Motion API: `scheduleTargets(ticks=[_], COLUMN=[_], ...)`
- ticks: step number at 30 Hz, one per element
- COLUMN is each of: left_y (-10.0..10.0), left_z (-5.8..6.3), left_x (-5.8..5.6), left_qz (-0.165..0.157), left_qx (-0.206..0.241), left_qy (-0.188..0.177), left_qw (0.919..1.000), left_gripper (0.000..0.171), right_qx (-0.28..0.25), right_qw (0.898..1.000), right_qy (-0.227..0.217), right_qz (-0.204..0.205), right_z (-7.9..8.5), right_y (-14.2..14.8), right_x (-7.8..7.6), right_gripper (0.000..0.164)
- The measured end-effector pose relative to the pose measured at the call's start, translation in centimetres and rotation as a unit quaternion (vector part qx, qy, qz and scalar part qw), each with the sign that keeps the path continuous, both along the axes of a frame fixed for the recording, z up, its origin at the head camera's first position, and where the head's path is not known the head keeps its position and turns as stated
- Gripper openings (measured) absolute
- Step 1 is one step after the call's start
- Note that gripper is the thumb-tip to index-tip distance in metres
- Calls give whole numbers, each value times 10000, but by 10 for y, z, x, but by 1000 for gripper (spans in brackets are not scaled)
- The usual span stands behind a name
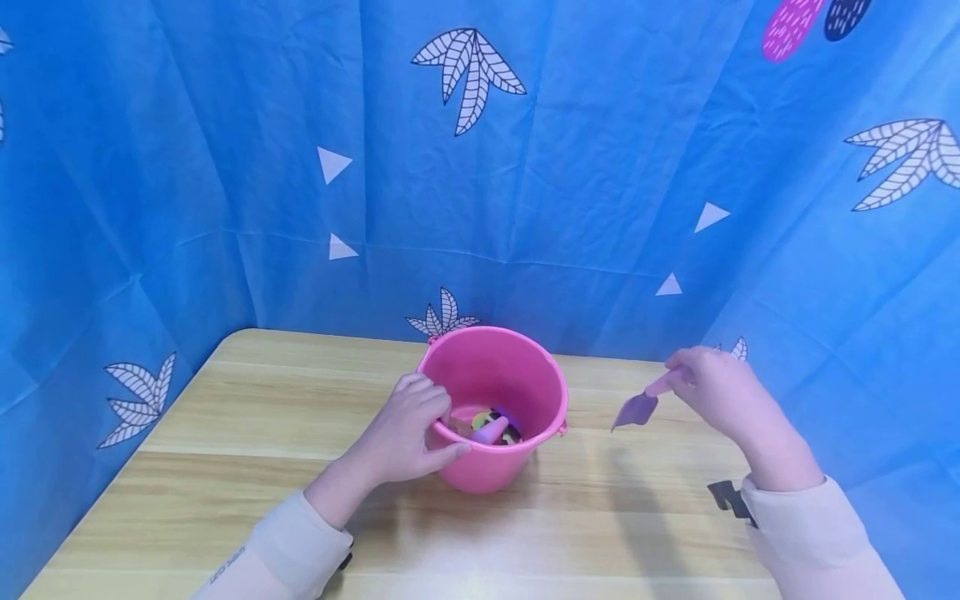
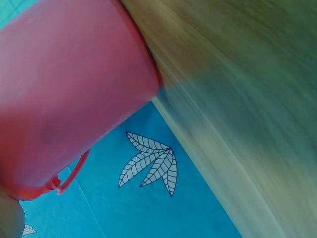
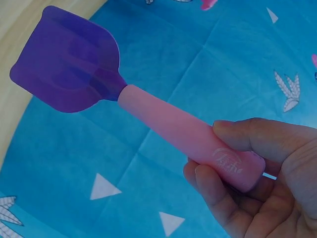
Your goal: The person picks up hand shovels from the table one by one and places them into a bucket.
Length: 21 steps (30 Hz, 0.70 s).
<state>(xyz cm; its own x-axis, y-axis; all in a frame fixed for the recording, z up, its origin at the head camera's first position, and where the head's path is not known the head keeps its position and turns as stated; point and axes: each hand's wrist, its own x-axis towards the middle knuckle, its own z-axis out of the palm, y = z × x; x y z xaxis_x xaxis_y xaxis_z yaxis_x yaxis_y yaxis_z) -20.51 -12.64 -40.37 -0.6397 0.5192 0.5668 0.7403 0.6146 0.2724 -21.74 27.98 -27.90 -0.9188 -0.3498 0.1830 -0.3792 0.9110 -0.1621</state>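
A pink bucket (image 1: 487, 467) stands upright on the wooden table in the head view. My left hand (image 1: 401, 433) grips its near left rim, fingers over the inside and thumb along the outside. At the bottom lie several small things, among them one with a pink handle (image 1: 491, 430); their kinds are partly hidden. To the right of the bucket, my right hand (image 1: 720, 387) holds a toy shovel above the table. In the right wrist view the shovel has a purple blade (image 3: 69, 62) and a pink handle (image 3: 173, 126), pinched near its end between thumb and fingers.
The light wooden table (image 1: 300, 392) carries the bucket near its back edge. A blue curtain (image 1: 600, 150) with white leaf and triangle prints hangs behind and on both sides. The bucket's carrying handle (image 2: 75, 173) hangs down its side in the left wrist view.
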Motion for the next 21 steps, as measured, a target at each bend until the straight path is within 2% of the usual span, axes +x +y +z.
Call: scheduleTargets(ticks=[4, 13, 21], left_y=[1, 1, -1], left_z=[0, 3, 3], left_x=[0, 1, 2], left_qz=[-25, -69, -53], left_qx=[25, -16, 5], left_qy=[11, -48, -120], left_qw=[10000, 10000, 9999], left_gripper=[38, 39, 41], right_qx=[50, 155, 113], right_qw=[10000, 9990, 9989], right_qy=[7, 419, 448], right_qz=[-19, 17, -29], right_z=[12, 38, 55], right_y=[-4, -13, -21], right_x=[2, 9, 13], right_gripper=[17, 9, 10])
